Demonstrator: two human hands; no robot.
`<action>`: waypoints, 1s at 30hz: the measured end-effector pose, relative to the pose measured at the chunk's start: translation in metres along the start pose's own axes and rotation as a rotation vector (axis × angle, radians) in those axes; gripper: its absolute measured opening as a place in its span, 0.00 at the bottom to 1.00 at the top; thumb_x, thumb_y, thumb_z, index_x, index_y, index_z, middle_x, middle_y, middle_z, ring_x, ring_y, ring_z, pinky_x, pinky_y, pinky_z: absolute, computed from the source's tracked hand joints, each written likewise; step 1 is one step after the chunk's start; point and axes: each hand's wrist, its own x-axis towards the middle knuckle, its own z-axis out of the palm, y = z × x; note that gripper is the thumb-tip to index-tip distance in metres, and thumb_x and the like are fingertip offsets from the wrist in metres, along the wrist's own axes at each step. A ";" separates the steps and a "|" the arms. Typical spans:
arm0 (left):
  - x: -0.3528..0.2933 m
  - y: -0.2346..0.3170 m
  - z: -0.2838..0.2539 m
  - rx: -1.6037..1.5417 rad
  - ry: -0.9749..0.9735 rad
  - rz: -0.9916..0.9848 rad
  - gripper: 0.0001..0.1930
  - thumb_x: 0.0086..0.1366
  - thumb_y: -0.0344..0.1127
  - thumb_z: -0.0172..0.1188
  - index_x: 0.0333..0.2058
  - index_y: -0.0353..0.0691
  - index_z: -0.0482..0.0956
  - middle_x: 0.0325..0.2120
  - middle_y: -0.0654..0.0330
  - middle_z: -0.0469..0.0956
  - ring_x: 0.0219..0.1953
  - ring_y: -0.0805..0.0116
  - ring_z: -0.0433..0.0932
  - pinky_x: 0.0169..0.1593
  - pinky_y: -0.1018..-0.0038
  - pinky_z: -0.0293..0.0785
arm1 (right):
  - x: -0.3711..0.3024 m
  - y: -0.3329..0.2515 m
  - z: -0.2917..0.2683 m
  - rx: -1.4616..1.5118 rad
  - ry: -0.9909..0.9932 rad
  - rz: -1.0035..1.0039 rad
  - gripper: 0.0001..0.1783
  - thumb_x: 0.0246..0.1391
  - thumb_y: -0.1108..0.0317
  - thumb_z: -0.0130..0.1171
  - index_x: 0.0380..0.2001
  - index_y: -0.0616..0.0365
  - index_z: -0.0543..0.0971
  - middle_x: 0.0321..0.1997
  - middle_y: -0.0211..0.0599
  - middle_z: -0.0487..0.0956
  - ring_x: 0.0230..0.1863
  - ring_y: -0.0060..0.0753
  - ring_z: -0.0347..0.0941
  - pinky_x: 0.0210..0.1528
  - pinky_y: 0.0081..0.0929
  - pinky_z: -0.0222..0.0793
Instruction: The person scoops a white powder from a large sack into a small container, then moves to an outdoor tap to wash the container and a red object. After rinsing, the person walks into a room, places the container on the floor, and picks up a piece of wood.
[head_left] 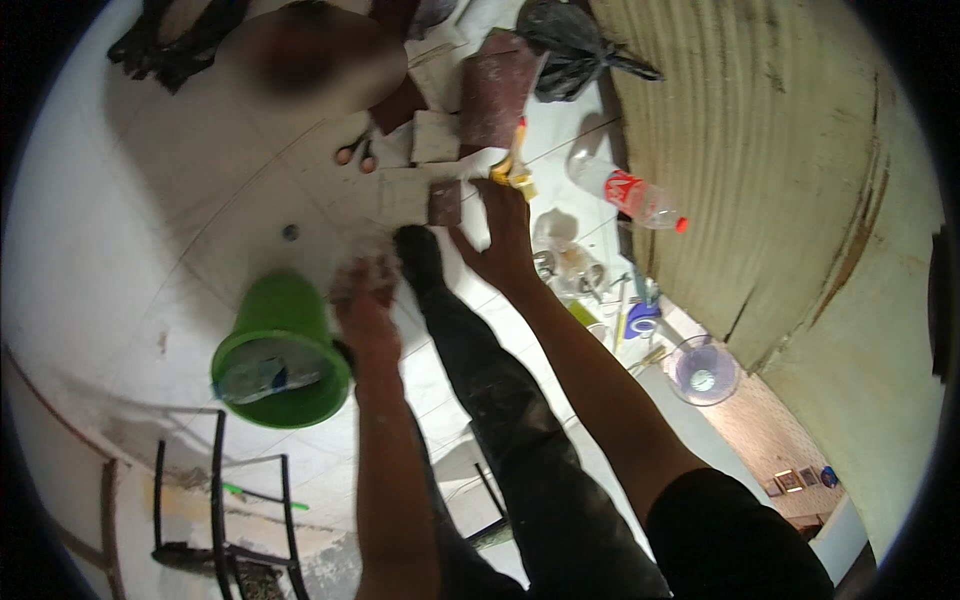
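My right hand [505, 240] reaches over the floor with thumb and fingers apart. Its thumb is close to a small brown square [445, 203] that looks like sandpaper, and its fingertips come near a yellow tool with a red tip [513, 172], whose kind I cannot make out. Larger brown sheets [495, 90] and a pale square sheet [436, 136] lie beyond. My left hand [368, 290] is smeared by motion, so its fingers and anything in them are unclear. It hovers beside a green bucket [285, 315] that has clear plastic inside.
Scissors [357, 152] and a small round cap [290, 232] lie on the tiles. Right of my hand are a plastic bottle [630, 193], a black bag [570, 55], a purple tape roll [643, 321] and a clear tub [703, 371]. A black metal frame [220, 490] stands lower left.
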 end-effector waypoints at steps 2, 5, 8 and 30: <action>0.011 0.011 0.020 0.029 -0.079 -0.046 0.31 0.73 0.45 0.62 0.69 0.42 0.62 0.60 0.54 0.74 0.60 0.56 0.76 0.61 0.60 0.73 | 0.034 0.070 0.026 -0.074 0.155 0.231 0.37 0.51 0.56 0.71 0.59 0.64 0.70 0.55 0.57 0.74 0.57 0.61 0.69 0.60 0.52 0.63; 0.022 0.031 0.039 0.006 -0.230 -0.215 0.39 0.74 0.57 0.56 0.74 0.43 0.56 0.69 0.51 0.64 0.70 0.53 0.65 0.72 0.53 0.56 | 0.089 0.141 0.034 0.028 0.088 0.930 0.41 0.46 0.49 0.74 0.55 0.67 0.74 0.48 0.57 0.83 0.51 0.54 0.82 0.54 0.44 0.77; 0.010 0.002 0.046 0.165 -0.227 -0.264 0.39 0.73 0.58 0.58 0.74 0.44 0.56 0.71 0.52 0.62 0.70 0.54 0.65 0.70 0.55 0.59 | 0.112 0.174 0.037 -0.109 -0.126 1.044 0.38 0.45 0.45 0.75 0.50 0.62 0.78 0.54 0.54 0.83 0.58 0.53 0.80 0.57 0.47 0.75; 0.003 -0.008 0.159 0.442 -0.419 0.106 0.37 0.68 0.45 0.68 0.67 0.30 0.64 0.59 0.47 0.74 0.59 0.64 0.75 0.57 0.68 0.73 | 0.009 0.028 -0.034 0.236 0.004 0.344 0.11 0.57 0.74 0.66 0.43 0.59 0.80 0.41 0.43 0.83 0.46 0.41 0.81 0.51 0.36 0.74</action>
